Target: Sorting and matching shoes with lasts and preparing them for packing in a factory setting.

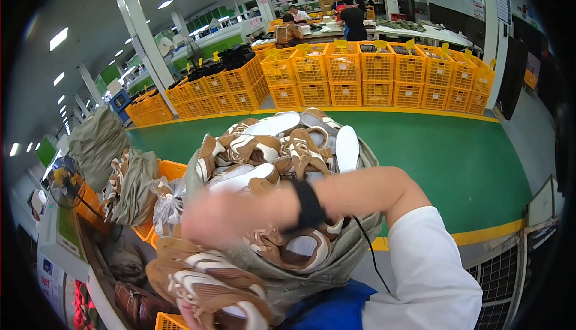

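A large grey-green sack (354, 252) stands in front of me, heaped with brown and white sneakers (270, 147). My right hand (219, 217) reaches across the sack from the right and is blurred by motion, so its grip is unclear. It wears a black wristband (309, 204) and a white sleeve. More brown and white sneakers (210, 285) lie close below it at the lower edge. A bit of what looks like my left hand's fingers (187, 317) shows under them, mostly hidden.
Orange crates (360, 69) are stacked in rows beyond a green floor (456, 156) with yellow lines. Other filled sacks (99, 141) and a clear bag (168, 204) stand at the left on orange crates. People work at tables (351, 21) far back. A wire cage (501, 282) is at the lower right.
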A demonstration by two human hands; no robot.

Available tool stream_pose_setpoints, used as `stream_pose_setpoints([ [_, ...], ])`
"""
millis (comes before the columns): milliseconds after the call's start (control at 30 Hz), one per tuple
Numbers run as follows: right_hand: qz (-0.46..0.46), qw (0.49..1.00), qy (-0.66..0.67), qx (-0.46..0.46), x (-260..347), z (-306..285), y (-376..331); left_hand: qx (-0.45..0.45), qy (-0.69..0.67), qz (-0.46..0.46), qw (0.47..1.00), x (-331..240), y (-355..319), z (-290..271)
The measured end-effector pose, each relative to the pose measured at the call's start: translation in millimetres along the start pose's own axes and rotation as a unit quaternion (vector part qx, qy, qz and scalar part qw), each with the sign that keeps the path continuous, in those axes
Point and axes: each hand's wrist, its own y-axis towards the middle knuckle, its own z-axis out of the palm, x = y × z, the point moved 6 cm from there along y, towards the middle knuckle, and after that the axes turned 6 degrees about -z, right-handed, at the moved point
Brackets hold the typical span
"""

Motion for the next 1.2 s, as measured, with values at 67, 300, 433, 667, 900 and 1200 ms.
stream_pose_setpoints([
  [67, 0.244, 0.959, -0.106, 0.099, -131, -25, -62, -0.013, -0.050, 0.041, 0.998, 15, 13, -15],
  [300, 0.543, 0.790, -0.182, 0.217, -248, -42, -208, -0.067, 0.039, 0.077, 0.994, -5, 12, 2],
  [433, 0.578, 0.800, -0.158, 0.018, -231, -118, -200, -0.014, -0.094, 0.065, 0.993, 19, 40, -15],
  [667, 0.149, 0.961, 0.205, -0.105, -87, -43, -45, 0.027, -0.077, 0.117, 0.990, 8, 62, 13],
  [900, 0.292, 0.903, 0.107, 0.295, 8, 62, -36, 0.110, -0.199, 0.018, 0.974, 43, 43, 26],
  [1200, 0.210, 0.792, 0.327, 0.472, -55, 131, -33, 0.101, -0.150, 0.009, 0.983, 55, 53, 29],
])
